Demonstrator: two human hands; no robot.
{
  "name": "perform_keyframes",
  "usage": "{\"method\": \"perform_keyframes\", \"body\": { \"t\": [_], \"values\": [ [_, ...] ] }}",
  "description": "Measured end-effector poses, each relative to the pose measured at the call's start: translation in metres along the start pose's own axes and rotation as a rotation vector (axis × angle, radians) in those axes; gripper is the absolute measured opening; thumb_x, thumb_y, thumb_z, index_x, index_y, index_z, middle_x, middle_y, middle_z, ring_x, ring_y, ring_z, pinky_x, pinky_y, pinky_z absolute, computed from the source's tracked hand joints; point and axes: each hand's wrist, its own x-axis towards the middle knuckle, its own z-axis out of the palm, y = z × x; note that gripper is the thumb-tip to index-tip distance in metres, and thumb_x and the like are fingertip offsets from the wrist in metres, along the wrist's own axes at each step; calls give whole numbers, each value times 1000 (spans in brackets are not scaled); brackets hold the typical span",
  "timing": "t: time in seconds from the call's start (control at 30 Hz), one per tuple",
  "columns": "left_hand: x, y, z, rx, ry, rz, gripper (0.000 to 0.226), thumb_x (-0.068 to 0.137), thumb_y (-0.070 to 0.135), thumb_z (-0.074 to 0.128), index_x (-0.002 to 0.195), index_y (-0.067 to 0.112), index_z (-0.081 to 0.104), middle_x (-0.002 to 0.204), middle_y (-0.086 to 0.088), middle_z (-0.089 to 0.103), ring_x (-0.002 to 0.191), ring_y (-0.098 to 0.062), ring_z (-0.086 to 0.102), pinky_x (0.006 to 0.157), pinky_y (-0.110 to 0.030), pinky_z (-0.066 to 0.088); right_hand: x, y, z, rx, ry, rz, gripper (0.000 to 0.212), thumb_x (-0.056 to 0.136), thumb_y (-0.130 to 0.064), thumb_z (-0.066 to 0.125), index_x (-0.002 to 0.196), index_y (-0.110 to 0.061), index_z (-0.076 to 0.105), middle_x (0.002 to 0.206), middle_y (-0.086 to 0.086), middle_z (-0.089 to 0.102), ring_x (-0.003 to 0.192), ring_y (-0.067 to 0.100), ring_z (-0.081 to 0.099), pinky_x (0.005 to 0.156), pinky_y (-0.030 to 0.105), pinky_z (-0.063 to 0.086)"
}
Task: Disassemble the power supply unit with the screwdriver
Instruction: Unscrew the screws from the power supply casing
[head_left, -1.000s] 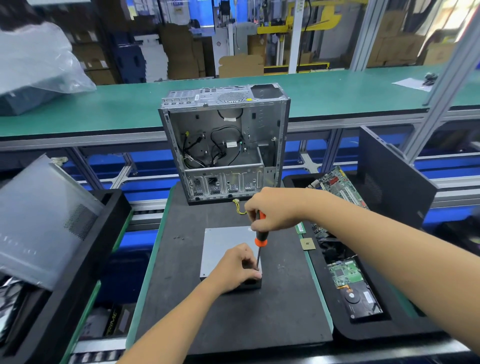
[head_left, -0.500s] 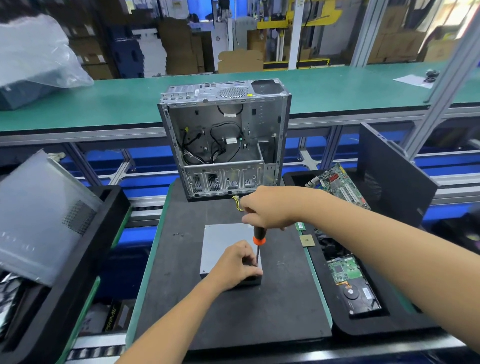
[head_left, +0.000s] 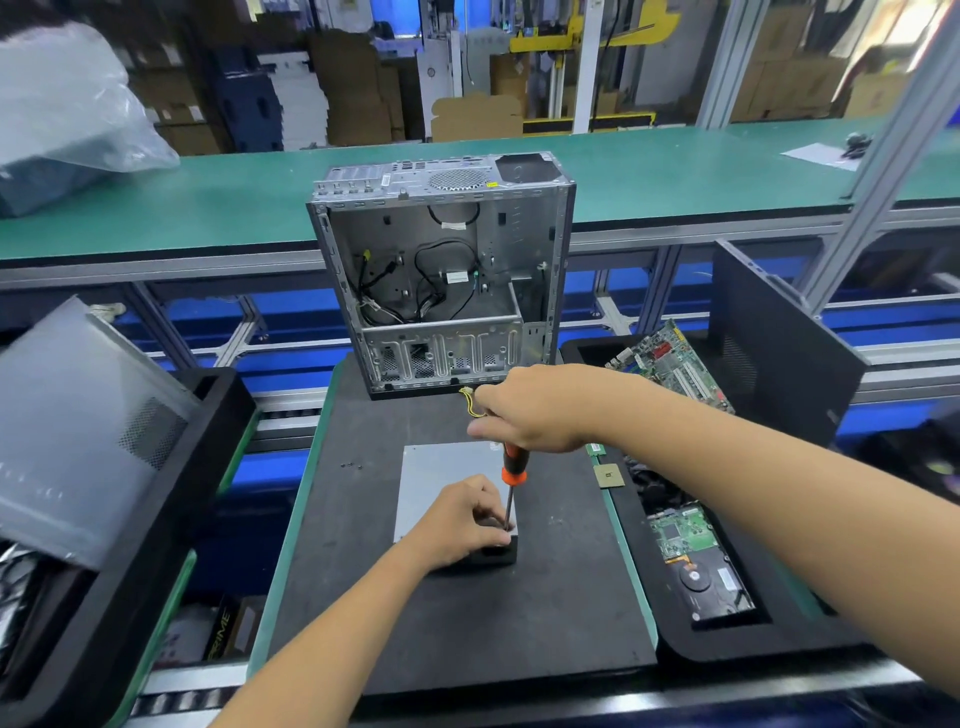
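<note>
The grey power supply unit (head_left: 441, 478) lies flat on the black mat (head_left: 467, 623), its yellow cable poking out behind my right hand. My right hand (head_left: 535, 408) grips the top of the orange and black screwdriver (head_left: 513, 470), which stands upright with its tip at the unit's near right corner. My left hand (head_left: 462, 519) lies over that corner, fingers curled around the shaft near the tip and the unit's edge. The screw itself is hidden under my fingers.
An open, gutted computer case (head_left: 441, 270) stands upright at the mat's far edge. A black tray (head_left: 727, 639) on the right holds a motherboard (head_left: 670, 364), a hard drive (head_left: 701, 566) and a case panel (head_left: 779, 343). A loose chip (head_left: 609, 475) and small screws (head_left: 350, 465) lie on the mat. Left tray holds a grey panel (head_left: 78, 431).
The screwdriver and both hands stay at the same corner of the unit. My right hand has shifted slightly on the handle; the view has tilted a little.
</note>
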Motion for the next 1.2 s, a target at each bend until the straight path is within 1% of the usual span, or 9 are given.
{"method": "perform_keyframes", "body": {
  "t": [0.1,0.2,0.3,0.43,0.53,0.7,0.87,1.0,1.2],
  "values": [
    [0,1,1,22,17,0,41,68,4,81,55,37,62,84,4,57,79,-14,65,73,-23,51,-2,-1,-2,79,3,-136,13,94,-30,50,96,-17,46,82,-3,62,82,22,56,62,33,40],
    [0,2,2,44,44,-3,43,66,5,82,52,36,57,81,3,58,79,-21,63,72,-27,50,-8,0,-7,171,-11,-216,20,77,-10,61,93,-19,52,85,-5,63,78,15,52,60,24,38],
    [0,1,4,55,51,-6,40,66,7,82,54,34,55,80,5,58,72,-11,59,68,-19,46,-6,0,-4,117,32,-145,11,84,-23,59,89,-15,53,76,-6,54,71,14,48,57,29,35],
    [1,-1,5,42,46,-29,35,66,7,83,57,29,56,81,4,58,70,-8,58,68,-18,46,0,0,-1,-90,20,-67,28,100,-33,39,90,-10,52,74,0,51,77,24,50,52,32,30],
    [2,-1,5,62,47,-29,36,67,11,83,56,29,54,79,7,57,69,-7,56,66,-15,43,-2,0,-6,93,9,-162,12,91,-21,57,100,-15,55,75,-10,56,77,16,52,59,30,39],
    [2,-3,7,73,58,-22,36,67,13,84,57,25,52,77,8,54,66,0,51,63,-11,39,-4,-4,-6,230,-3,-149,21,80,-15,64,99,-16,55,79,-9,63,72,6,55,62,27,43],
    [3,-6,8,51,64,-15,33,67,10,83,60,23,54,76,9,53,63,2,51,63,-10,40,1,-6,-1,-57,42,-24,25,102,-33,35,90,-13,46,78,4,54,65,15,45,51,32,30],
    [3,-8,9,83,75,10,29,68,15,83,62,17,55,77,7,53,67,0,51,66,-11,41,-4,-4,-7,125,31,-136,6,92,-21,54,94,-18,50,73,-12,51,76,15,49,59,31,36],
    [0,-9,12,97,113,31,28,66,17,85,65,21,56,76,12,52,67,0,49,64,-13,40,-6,-4,-9,212,-25,-114,16,77,-13,66,90,-18,57,78,-9,58,68,5,50,55,21,39]
  ]
}}
